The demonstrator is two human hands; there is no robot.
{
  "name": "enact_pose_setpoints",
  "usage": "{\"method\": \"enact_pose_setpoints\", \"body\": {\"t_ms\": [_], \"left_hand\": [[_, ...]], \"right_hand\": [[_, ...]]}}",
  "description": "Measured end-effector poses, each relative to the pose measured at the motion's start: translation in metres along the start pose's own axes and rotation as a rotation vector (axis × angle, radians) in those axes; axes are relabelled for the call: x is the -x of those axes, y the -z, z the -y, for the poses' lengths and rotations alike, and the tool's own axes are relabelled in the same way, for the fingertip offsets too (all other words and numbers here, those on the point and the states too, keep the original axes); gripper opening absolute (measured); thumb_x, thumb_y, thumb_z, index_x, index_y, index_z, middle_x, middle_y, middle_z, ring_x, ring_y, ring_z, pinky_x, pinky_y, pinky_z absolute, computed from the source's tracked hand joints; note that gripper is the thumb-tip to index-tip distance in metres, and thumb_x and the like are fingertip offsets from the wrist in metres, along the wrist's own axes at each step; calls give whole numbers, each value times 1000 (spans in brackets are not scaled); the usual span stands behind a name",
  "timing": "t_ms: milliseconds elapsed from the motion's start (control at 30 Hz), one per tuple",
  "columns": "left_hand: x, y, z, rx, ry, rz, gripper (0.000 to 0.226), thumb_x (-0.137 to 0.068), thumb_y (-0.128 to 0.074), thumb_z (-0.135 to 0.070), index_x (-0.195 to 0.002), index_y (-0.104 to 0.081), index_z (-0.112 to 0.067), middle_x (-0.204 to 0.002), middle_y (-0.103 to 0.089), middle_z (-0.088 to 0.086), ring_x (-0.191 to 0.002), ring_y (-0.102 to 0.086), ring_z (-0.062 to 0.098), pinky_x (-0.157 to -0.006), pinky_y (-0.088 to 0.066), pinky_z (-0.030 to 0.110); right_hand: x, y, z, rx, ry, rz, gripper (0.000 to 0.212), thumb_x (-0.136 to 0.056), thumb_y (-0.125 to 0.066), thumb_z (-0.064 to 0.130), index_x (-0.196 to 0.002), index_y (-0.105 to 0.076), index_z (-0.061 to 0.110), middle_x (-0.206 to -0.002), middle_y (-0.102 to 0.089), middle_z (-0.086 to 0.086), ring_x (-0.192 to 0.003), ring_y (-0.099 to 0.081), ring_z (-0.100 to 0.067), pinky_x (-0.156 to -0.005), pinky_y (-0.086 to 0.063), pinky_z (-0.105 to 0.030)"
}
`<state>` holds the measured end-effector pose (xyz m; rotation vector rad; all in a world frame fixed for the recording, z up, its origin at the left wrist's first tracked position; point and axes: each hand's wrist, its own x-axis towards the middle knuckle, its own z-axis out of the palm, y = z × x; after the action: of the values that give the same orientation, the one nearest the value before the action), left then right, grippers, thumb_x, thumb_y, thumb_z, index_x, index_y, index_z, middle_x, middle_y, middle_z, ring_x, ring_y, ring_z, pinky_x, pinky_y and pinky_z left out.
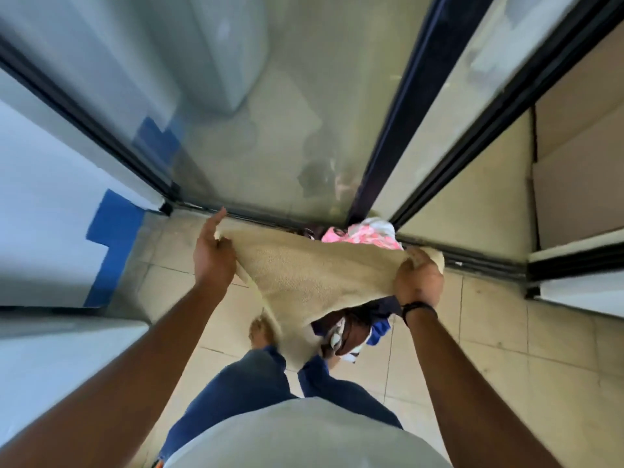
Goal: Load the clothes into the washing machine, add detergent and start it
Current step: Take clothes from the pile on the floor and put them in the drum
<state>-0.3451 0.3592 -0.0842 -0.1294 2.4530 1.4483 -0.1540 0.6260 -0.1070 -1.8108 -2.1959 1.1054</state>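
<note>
A beige woven cloth (304, 275) is stretched between my two hands above the tiled floor. My left hand (212, 251) pinches its left corner with the fingers partly spread. My right hand (418, 282) is closed around its right corner. Under and behind the cloth lies a heap of clothes: a pink and white garment (361, 233) at the door track, dark, white and blue pieces (354, 332) lower down. A pale grey appliance (223, 55), possibly the washing machine, shows blurred through the glass door.
A sliding glass door (287, 130) with black frames (388, 130) stands straight ahead, its track (472, 258) across the floor. A white wall with blue shapes (111, 238) is on the left. Beige floor tiles (506, 332) lie to the right. My legs in blue jeans (256, 376) are below.
</note>
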Motion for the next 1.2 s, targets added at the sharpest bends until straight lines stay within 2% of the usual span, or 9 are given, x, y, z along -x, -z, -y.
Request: {"method": "enact_pose_setpoints", "body": {"t_ms": [133, 200, 267, 467, 567, 700, 867, 1033, 1200], "left_hand": [[16, 42, 2, 99, 92, -39, 46, -89, -39, 10, -108, -73, -14, -113, -70, 11, -94, -65, 24, -90, -55, 44], [18, 63, 9, 184, 159, -97, 39, -92, -44, 3, -111, -72, -15, -116, -68, 20, -78, -59, 18, -79, -55, 42], [16, 83, 13, 255, 165, -111, 32, -90, -57, -11, -119, -70, -17, -118, -68, 17, -89, -63, 19, -87, -56, 43], [21, 155, 19, 282, 93, -146, 56, -84, -79, -18, -136, -59, -24, -134, -55, 1, -120, -53, 22, -103, -46, 38], [24, 200, 17, 203, -24, -116, 55, -89, -70, -9, -137, -57, -32, -141, -51, -2, -126, -50, 19, -108, -42, 37], [23, 260, 4, -82, -273, 2, 55, -92, -63, -2, -135, -58, -36, -129, -54, -15, -116, -51, 5, -108, -40, 30], [29, 330, -10, -465, -456, 27, 53, -89, -57, -3, -129, -65, -37, -82, -60, -16, -62, -53, -3, -71, -44, 16], [38, 411, -8, -748, -547, -6, 55, -85, -56, -8, -127, -65, -42, -116, -71, -16, -98, -62, 10, -80, -45, 23], [56, 488, 3, -897, -591, -167, 48, -90, -56, -12, -125, -65, -42, -121, -70, -17, -103, -66, 11, -81, -54, 30]], "right_hand": [[21, 7, 19, -45, 147, 111, 32, -93, -53, 25, -119, -71, 28, -111, -73, -7, -100, -66, -32, -89, -51, -36], [34, 10, 30, -100, 219, 205, 36, -94, -49, 23, -125, -68, 30, -96, -74, -2, -81, -66, -25, -80, -53, -37], [44, 12, 38, -60, 328, 260, 43, -92, -43, 30, -128, -63, 39, -86, -69, 8, -71, -61, -18, -74, -54, -38], [69, -19, 44, 451, 677, 369, 47, -81, -42, 35, -122, -60, 50, -134, -55, 19, -130, -52, -19, -112, -40, -33], [125, -33, 85, 818, 755, 579, 45, -93, -48, 20, -136, -53, 32, -142, -53, 1, -133, -47, -23, -103, -29, -20], [178, -82, 132, 911, 687, 845, 60, -88, -60, 26, -145, -40, 24, -138, -56, -6, -127, -54, -24, -98, -43, -25], [263, -137, 236, 625, 1111, 699, 100, -87, -69, 29, -157, 1, 37, -161, -23, -10, -145, -31, -27, -116, -33, -38], [370, -167, 335, 528, 1798, 222, 132, -72, -84, 31, -153, 19, 40, -163, 23, -7, -152, 9, -38, -115, -24, -63], [445, -202, 398, 701, 2126, 55, 126, -70, -79, 56, -156, 12, 38, -164, 23, -4, -148, 24, -40, -110, 2, -74]]}}
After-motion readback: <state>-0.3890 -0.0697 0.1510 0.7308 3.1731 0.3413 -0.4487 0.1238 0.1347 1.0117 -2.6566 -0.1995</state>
